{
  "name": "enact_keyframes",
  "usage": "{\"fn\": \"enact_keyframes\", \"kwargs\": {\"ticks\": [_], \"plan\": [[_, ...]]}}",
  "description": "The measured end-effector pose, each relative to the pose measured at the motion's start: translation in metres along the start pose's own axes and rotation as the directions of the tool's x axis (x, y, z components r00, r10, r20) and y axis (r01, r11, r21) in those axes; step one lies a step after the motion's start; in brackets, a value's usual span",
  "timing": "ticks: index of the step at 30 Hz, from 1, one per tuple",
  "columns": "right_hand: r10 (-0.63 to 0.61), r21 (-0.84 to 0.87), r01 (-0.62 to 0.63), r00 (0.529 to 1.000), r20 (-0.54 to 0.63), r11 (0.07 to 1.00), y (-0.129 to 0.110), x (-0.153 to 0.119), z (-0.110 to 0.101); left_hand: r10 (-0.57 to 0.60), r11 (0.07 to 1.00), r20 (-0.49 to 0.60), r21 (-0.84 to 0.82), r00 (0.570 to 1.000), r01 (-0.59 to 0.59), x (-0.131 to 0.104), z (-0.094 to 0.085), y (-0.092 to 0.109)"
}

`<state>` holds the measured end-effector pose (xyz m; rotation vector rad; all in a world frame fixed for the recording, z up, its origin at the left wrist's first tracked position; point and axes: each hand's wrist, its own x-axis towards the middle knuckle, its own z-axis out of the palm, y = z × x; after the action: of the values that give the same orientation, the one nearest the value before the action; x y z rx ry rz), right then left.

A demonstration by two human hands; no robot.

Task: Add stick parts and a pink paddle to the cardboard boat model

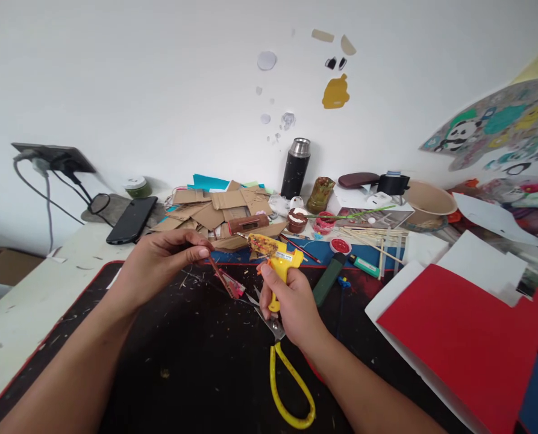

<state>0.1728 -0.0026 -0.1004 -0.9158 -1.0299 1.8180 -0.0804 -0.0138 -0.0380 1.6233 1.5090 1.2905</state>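
In my right hand is a yellow glue gun, its smeared nozzle pointing left. My left hand pinches the end of a thin reddish-brown strip, which hangs slantwise down to the right. A small pink-and-red piece shows at the strip's lower end; whether the two are joined I cannot tell. The nozzle is above and right of the pinched end, apart from it. Under my right hand lie scissors with yellow handles, their blades partly hidden, on the black mat.
Cardboard pieces are heaped behind the hands. A black phone lies at the left. Farther back stand a black thermos and small paint pots. A dark green box cutter-like object and red sheet are at the right.
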Motion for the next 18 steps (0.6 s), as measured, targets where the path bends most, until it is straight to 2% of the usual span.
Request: {"fn": "enact_keyframes", "kwargs": {"ticks": [7, 12, 15, 18], "plan": [[0.047, 0.081, -0.049, 0.999, 0.021, 0.996, 0.004, 0.001, -0.001, 0.051, 0.998, 0.029, -0.044, 0.998, -0.050, -0.010, 0.028, 0.005], [0.133, 0.132, -0.144, 0.987, 0.094, 0.981, 0.003, 0.000, 0.001, 0.089, 0.996, -0.063, 0.007, 0.994, -0.088, -0.017, 0.043, 0.012], [0.163, 0.168, -0.182, 0.979, 0.119, 0.969, 0.003, 0.000, 0.002, 0.166, 0.985, -0.111, 0.073, 0.980, -0.158, -0.022, 0.047, 0.017], [0.177, 0.200, -0.199, 0.976, 0.125, 0.959, 0.003, 0.002, 0.001, 0.195, 0.977, -0.178, 0.120, 0.964, -0.176, -0.025, 0.049, 0.019]]}}
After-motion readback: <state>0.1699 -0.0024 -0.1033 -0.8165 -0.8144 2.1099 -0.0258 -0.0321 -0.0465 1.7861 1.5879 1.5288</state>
